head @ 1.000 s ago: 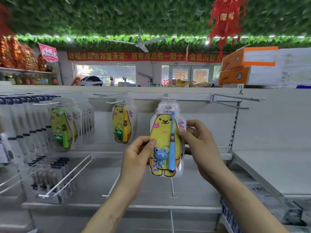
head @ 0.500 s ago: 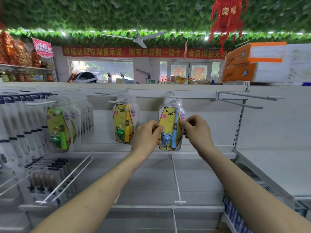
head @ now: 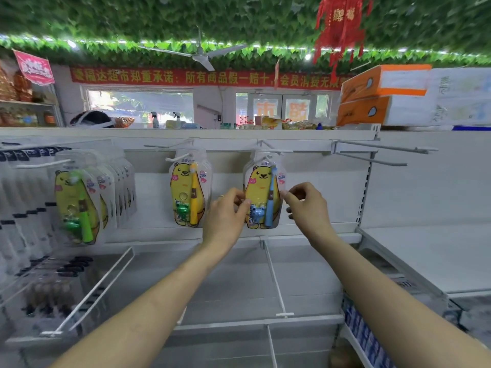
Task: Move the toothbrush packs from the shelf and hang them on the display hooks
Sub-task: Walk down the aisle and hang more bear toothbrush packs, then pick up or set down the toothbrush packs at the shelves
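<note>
The blue toothbrush pack [head: 263, 192], held out in mid-air a second ago, now hangs from a display hook [head: 269, 147] against the back panel. The left hand [head: 225, 216] pinches the pack's left edge, thumb in front. The right hand [head: 305, 205] has its fingers curled at the pack's right edge; I cannot tell whether they grip it. A yellow toothbrush pack [head: 190, 192] hangs just to the left, apart from it.
</note>
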### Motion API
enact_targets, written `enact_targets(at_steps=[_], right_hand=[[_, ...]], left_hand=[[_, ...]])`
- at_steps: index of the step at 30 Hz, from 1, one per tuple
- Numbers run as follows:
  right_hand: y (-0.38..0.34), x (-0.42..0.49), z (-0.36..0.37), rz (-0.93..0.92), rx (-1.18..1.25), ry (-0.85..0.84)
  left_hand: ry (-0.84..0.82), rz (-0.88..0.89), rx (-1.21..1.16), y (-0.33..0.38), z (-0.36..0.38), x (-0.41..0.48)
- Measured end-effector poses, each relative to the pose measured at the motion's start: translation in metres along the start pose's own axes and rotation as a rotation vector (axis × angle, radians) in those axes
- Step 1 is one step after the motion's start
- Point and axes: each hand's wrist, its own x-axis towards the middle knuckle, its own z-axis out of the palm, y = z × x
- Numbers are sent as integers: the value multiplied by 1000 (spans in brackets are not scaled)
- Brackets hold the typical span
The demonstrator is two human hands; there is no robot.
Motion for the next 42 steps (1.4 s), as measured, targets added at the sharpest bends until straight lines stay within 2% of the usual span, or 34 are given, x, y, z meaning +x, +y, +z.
enact_targets(at_steps=[4, 6, 11, 16, 18, 21, 25, 32, 42], right_hand=[[11, -18, -14, -1, -41, 51], [19, -31, -23, -1, -80, 64], [37, -79, -67, -64, -260, 125], [69, -140, -158, -98, -548, 194], [90, -171, -207, -50, -672, 209], [123, -218, -288, 27, -913, 286], [160, -276, -406, 249, -1244, 333], [198, -363, -577, 491, -1361, 485], [267, -405, -723, 777, -1333, 630]], left_hand=[[129, 83, -42, 5, -11, -20], [128, 186, -53, 13, -10, -32], [10, 429, -42, 49, 28, -72], [-335, 639, 73, 117, 98, -129], [-439, 729, 88, 157, 128, -161], [-508, 855, 73, 219, 174, -212], [-600, 924, 41, 302, 240, -279], [-740, 1022, -119, 436, 341, -387], [-909, 1171, -249, 580, 480, -473]])
